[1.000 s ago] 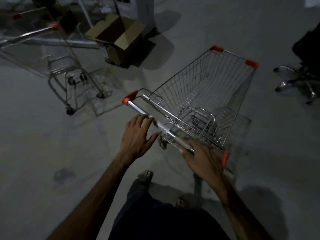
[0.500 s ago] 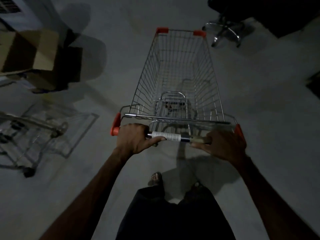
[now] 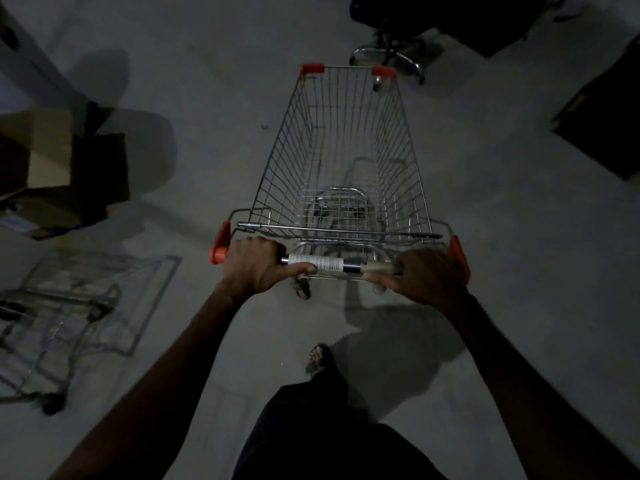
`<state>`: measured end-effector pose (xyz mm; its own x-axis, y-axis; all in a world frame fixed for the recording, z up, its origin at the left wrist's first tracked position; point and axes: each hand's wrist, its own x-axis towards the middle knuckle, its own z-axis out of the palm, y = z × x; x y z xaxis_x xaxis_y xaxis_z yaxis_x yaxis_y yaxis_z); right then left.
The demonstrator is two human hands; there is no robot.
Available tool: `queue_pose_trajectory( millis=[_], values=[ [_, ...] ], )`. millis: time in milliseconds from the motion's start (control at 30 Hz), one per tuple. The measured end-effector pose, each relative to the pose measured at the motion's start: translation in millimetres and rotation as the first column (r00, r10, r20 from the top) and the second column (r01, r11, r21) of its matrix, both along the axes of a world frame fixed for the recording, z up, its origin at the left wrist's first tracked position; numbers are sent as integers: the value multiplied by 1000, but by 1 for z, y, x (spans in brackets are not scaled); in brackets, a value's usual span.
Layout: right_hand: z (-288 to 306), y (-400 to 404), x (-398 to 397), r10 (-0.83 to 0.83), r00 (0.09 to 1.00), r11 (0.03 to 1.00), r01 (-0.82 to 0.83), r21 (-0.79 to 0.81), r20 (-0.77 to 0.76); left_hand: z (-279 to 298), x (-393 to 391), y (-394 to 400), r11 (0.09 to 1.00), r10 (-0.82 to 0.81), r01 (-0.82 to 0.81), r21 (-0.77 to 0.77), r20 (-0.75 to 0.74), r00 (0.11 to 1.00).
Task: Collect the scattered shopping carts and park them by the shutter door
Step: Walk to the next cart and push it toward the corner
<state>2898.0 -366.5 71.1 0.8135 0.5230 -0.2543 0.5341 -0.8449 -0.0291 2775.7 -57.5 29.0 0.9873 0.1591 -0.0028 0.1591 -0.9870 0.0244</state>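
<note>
An empty wire shopping cart (image 3: 346,161) with orange corner caps stands straight ahead of me on the grey floor. Its metal handle bar (image 3: 329,263) carries a white label in the middle. My left hand (image 3: 254,266) is closed around the bar's left end, beside the orange end cap. At the right end, my right hand (image 3: 427,275) grips the same bar. A second wire cart (image 3: 65,317) sits blurred at the lower left, apart from both hands.
Open cardboard boxes (image 3: 59,171) stand at the left. An office chair with a chrome star base (image 3: 391,58) is just beyond the cart's front right corner. A dark box (image 3: 602,119) sits at the right edge. My sandalled foot (image 3: 318,358) is behind the cart.
Both hands went from reaching onto the handle to gripping it. The cart swung from angled right to straight ahead, and the second cart and boxes slid to the left of the view.
</note>
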Motion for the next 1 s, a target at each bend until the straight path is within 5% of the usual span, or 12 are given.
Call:
queue_pose_trajectory(
  millis=[200, 567, 733, 1000],
  values=[
    [3, -23, -62, -126, 992, 987, 125, 102, 3, 6, -21, -9, 993, -115, 115, -5, 13, 993],
    [5, -87, -165, -472, 875, 880, 474, -6, -110, -5, -24, -63, 925, -380, 379, 21, 38, 924],
    [9, -113, -211, -643, 751, 763, 644, -47, -146, 1, -4, -101, 830, -557, 557, -5, -55, 829],
    [6, -125, -292, -884, 454, 463, 884, -61, -113, 0, 24, -168, 598, -801, 798, -77, -5, 599]
  ],
)
